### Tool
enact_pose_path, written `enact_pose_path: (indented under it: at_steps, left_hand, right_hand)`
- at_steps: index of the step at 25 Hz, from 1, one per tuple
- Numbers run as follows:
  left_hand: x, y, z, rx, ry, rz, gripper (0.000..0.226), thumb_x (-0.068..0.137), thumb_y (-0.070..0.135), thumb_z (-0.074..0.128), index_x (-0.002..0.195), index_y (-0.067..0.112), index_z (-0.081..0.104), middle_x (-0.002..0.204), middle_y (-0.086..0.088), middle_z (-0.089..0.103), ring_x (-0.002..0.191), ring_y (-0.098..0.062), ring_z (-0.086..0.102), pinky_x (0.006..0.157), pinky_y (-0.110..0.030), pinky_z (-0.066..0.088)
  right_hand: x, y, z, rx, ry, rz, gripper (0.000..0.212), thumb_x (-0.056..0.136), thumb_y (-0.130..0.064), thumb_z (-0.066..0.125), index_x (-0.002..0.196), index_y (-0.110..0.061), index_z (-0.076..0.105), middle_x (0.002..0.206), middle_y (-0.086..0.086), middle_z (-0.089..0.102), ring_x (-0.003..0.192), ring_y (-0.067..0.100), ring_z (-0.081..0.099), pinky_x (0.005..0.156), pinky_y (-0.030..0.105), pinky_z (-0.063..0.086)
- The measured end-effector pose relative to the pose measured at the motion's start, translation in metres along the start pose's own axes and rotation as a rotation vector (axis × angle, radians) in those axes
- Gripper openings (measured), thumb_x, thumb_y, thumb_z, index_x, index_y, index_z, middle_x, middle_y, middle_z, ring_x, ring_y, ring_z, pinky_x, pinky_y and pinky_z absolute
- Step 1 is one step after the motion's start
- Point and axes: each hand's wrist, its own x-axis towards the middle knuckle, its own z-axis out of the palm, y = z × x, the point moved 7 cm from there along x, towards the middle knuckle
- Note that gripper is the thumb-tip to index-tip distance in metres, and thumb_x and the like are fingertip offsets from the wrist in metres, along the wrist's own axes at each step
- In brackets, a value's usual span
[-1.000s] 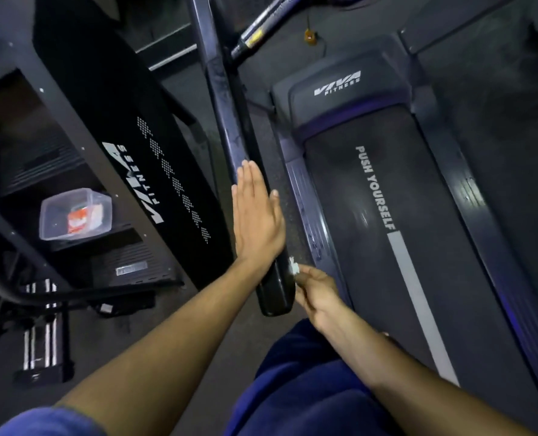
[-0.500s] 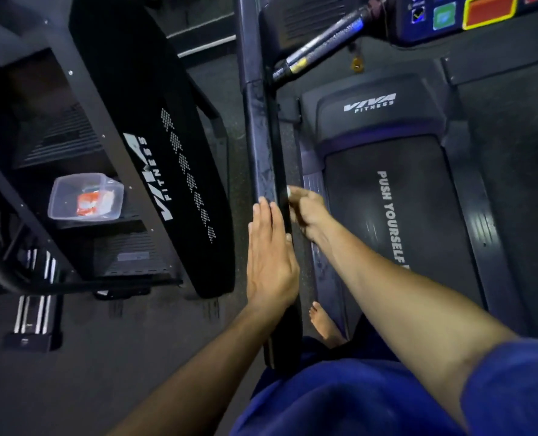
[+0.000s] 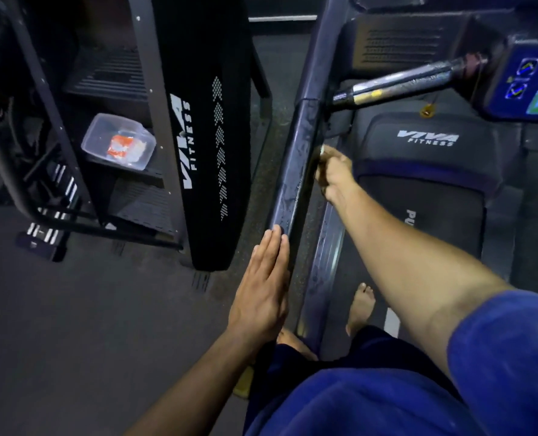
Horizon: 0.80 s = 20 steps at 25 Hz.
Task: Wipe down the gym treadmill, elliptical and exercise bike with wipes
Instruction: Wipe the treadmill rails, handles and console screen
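Right now your left hand (image 3: 263,297) lies flat, fingers straight and together, against the outer face of the long dark metal side rail (image 3: 296,171) of the treadmill, holding nothing; you probably have it there to steady the rail while the other hand works. Your right hand (image 3: 332,171) is farther up the same rail on its inner side, fingers curled in a pinching grip on a small pale wipe (image 3: 321,151), of which only a sliver shows above the knuckles. That hold likely keeps the wipe pressed to the rail's edge so it can be dragged along.

The rail shines with wet streaks and droplets between your two hands, which suggests that stretch is already wiped. The treadmill's black belt (image 3: 418,215) and its dark motor cover marked VIVA FITNESS (image 3: 428,143) lie to your right, under the console with blue and green buttons (image 3: 535,86). To your left, a clear plastic tub with an orange-and-white pack inside (image 3: 118,141) sits on a step of the neighbouring black machine (image 3: 198,121).
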Motion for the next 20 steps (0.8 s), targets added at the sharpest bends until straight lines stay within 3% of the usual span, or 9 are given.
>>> enact_pose_path:
  at_steps: [6, 10, 14, 20]
  left_hand:
    - [-0.001, 0.0, -0.002, -0.019, 0.024, -0.005, 0.063, 0.105, 0.007, 0.042, 0.162, 0.011, 0.014, 0.171, -0.002, 0.003, 0.157, -0.013, -0.004, 0.128, -0.037, 0.006]
    - [-0.001, 0.001, -0.001, -0.009, 0.041, -0.007, 0.059, 0.106, 0.013, 0.035, 0.162, 0.011, 0.015, 0.171, -0.002, 0.004, 0.156, -0.009, -0.006, 0.128, -0.038, 0.008]
    - [-0.003, 0.005, -0.003, 0.01, 0.072, -0.007, 0.057, 0.109, 0.015, 0.035, 0.162, 0.012, 0.015, 0.171, 0.001, 0.004, 0.156, -0.005, -0.006, 0.128, -0.033, 0.005]
    - [0.012, 0.001, -0.013, 0.051, 0.111, -0.067, 0.053, 0.11, 0.029, 0.032, 0.161, 0.019, 0.024, 0.169, 0.011, 0.014, 0.154, 0.002, 0.002, 0.125, -0.025, 0.015]
  right_hand:
    - [-0.02, -0.006, -0.03, -0.275, -0.134, -0.075, 0.024, 0.099, 0.008, 0.047, 0.106, -0.007, 0.065, 0.087, 0.006, 0.067, 0.073, 0.013, 0.066, 0.056, 0.018, 0.058]
    - [-0.058, 0.001, -0.083, -0.427, -0.197, -0.187, 0.022, 0.098, 0.008, 0.051, 0.103, -0.003, 0.069, 0.084, 0.007, 0.071, 0.066, 0.008, 0.071, 0.063, 0.018, 0.059]
    - [-0.097, 0.006, -0.119, -0.448, -0.23, -0.186, 0.02, 0.096, 0.005, 0.056, 0.098, -0.008, 0.07, 0.082, 0.005, 0.073, 0.074, 0.011, 0.071, 0.069, 0.019, 0.06]
    - [-0.088, -0.027, -0.116, -0.404, -0.275, -0.254, 0.01, 0.094, -0.003, 0.065, 0.097, -0.01, 0.072, 0.089, 0.012, 0.073, 0.083, 0.019, 0.07, 0.071, 0.022, 0.059]
